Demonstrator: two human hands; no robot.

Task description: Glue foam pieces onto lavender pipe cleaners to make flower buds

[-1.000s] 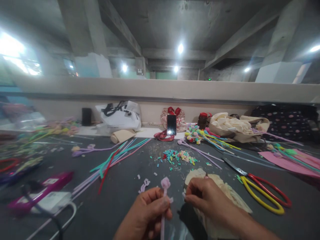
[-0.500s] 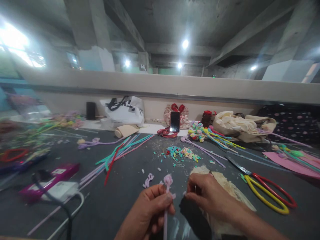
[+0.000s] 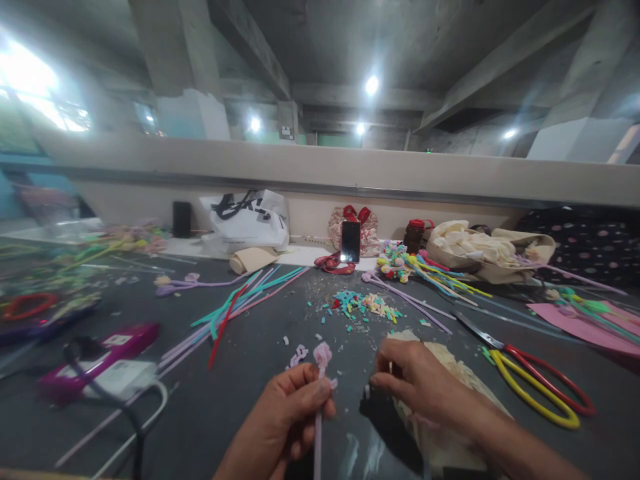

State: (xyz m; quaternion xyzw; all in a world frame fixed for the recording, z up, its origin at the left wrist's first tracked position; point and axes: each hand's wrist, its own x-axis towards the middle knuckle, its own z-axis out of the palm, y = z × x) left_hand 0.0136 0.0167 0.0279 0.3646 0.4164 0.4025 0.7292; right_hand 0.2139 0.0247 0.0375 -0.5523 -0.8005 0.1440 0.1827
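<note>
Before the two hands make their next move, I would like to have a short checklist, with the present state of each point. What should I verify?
1. Left hand has the lilac stem pinched between thumb and fingers: ok.
2. Lilac flower head stands clear above the fingers: ok.
3. Small pale piece at the fingertips of the right hand is firmly gripped: cannot tell, too small.
4. Loose lilac pieces lie close to the left hand: ok.
5. Scissors lie apart from both hands: ok.
</note>
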